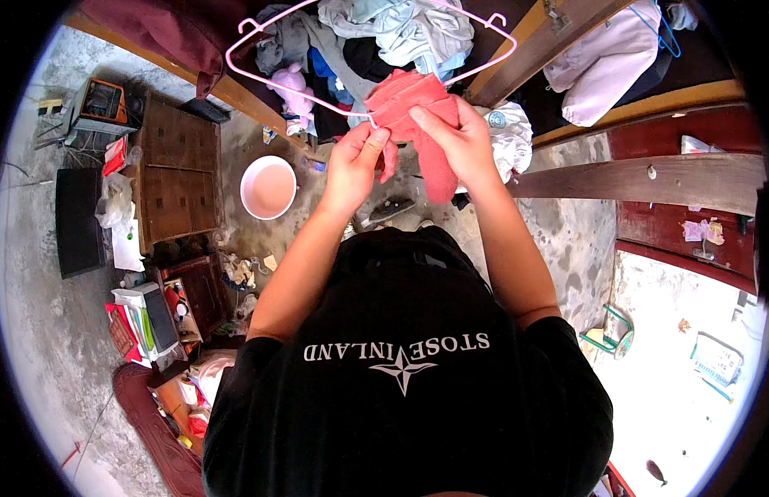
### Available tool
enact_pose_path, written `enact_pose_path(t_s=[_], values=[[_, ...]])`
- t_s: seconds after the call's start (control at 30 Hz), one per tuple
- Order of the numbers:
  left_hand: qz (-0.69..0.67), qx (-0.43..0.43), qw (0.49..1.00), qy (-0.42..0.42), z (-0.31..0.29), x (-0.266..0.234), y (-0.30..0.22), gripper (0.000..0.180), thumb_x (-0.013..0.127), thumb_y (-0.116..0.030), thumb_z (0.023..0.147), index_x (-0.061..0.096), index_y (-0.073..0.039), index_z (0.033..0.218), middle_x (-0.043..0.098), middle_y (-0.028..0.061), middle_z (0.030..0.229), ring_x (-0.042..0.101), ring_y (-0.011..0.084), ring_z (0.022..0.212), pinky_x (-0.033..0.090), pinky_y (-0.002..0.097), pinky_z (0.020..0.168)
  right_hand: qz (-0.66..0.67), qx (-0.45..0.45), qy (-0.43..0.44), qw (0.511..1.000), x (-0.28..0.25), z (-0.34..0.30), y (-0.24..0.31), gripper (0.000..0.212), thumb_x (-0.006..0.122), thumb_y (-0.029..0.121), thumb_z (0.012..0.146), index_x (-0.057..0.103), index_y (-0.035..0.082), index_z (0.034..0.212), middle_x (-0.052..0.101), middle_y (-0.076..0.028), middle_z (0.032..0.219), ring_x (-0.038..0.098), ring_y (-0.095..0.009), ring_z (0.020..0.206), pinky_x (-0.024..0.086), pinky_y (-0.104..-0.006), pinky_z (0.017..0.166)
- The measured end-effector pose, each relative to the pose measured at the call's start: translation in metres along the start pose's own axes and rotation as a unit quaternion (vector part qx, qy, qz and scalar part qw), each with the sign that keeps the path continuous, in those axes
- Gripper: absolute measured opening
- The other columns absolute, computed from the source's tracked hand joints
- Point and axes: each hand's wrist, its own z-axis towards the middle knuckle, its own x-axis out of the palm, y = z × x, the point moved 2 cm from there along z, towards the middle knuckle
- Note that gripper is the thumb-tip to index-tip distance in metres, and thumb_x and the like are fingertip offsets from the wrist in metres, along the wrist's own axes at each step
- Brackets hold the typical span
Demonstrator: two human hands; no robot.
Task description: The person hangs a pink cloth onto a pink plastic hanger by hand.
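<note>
A pink clothes hanger is at the top middle, its bottom bar running to my hands. Red fabric, bunched with one piece hanging down, overlaps that bar; its exact kind is unclear. My left hand is closed, thumb pressed at the hanger bar beside the fabric's edge. A fold of the red fabric shows next to its fingers. My right hand pinches the fabric from the right with the thumb on top. The fingers under the cloth are hidden.
Piled clothes and a pink plush toy lie beyond my hands. A basin of cloudy liquid stands on the floor at left. A wooden beam crosses at right; a wooden cabinet stands left. A pale garment hangs upper right.
</note>
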Motion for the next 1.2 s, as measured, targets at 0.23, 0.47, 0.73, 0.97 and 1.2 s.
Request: enact_pose_path(t_s=[0.23, 0.47, 0.73, 0.97, 1.2], values=[[0.127, 0.005, 0.992, 0.004, 0.001, -0.001, -0.003, 0.022, 0.052, -0.02, 0.106, 0.06, -0.001, 0.1, 0.056, 0.0016, 0.068, 0.051, 0.0099, 0.055, 0.042, 0.0244, 0.05, -0.001, -0.009, 0.034, 0.999, 0.012, -0.007, -0.006, 0.025, 0.072, 0.019, 0.094, 0.066, 0.001, 0.112, 0.072, -0.004, 0.1, 0.065, -0.009, 0.088, 0.053, -0.027, 0.08], [0.013, -0.01, 1.0, 0.015, -0.013, -0.016, -0.007, 0.024, 0.051, -0.02, 0.107, 0.057, -0.001, 0.094, 0.054, 0.0036, 0.064, 0.051, 0.0114, 0.053, 0.042, 0.0261, 0.047, 0.101, 0.034, -0.055, 0.993, -0.011, 0.005, 0.001, 0.03, 0.075, 0.021, 0.092, 0.069, 0.001, 0.113, 0.073, -0.005, 0.1, 0.067, -0.012, 0.086, 0.055, -0.0278, 0.077], [-0.021, -0.05, 0.999, 0.004, -0.019, -0.043, -0.008, 0.029, 0.053, -0.029, 0.106, 0.058, -0.005, 0.09, 0.054, 0.0015, 0.063, 0.049, 0.0092, 0.051, 0.033, 0.0229, 0.045, 0.134, 0.128, -0.03, 0.982, -0.065, 0.042, 0.016, 0.034, 0.074, 0.027, 0.093, 0.064, 0.006, 0.118, 0.069, -0.002, 0.097, 0.065, -0.012, 0.08, 0.051, -0.0262, 0.07], [-0.003, -0.087, 0.993, -0.082, -0.016, -0.041, -0.007, 0.024, 0.056, -0.03, 0.105, 0.064, -0.008, 0.103, 0.055, -0.0008, 0.063, 0.048, 0.0091, 0.05, 0.033, 0.022, 0.044, 0.1, 0.003, -0.071, 0.992, -0.037, 0.034, 0.014, 0.036, 0.077, 0.019, 0.089, 0.063, 0.004, 0.119, 0.069, -0.002, 0.106, 0.066, -0.013, 0.091, 0.053, -0.0295, 0.08], [-0.139, -0.042, 0.987, 0.067, -0.018, -0.06, -0.021, 0.045, 0.052, -0.029, 0.105, 0.048, -0.006, 0.143, 0.067, 0.0184, 0.118, 0.071, 0.0277, 0.092, 0.059, 0.0383, 0.078, 0.108, 0.025, 0.0, 0.994, -0.047, 0.03, 0.014, 0.036, 0.075, 0.015, 0.09, 0.062, 0.004, 0.121, 0.068, -0.003, 0.11, 0.065, -0.012, 0.099, 0.051, -0.03, 0.088]])
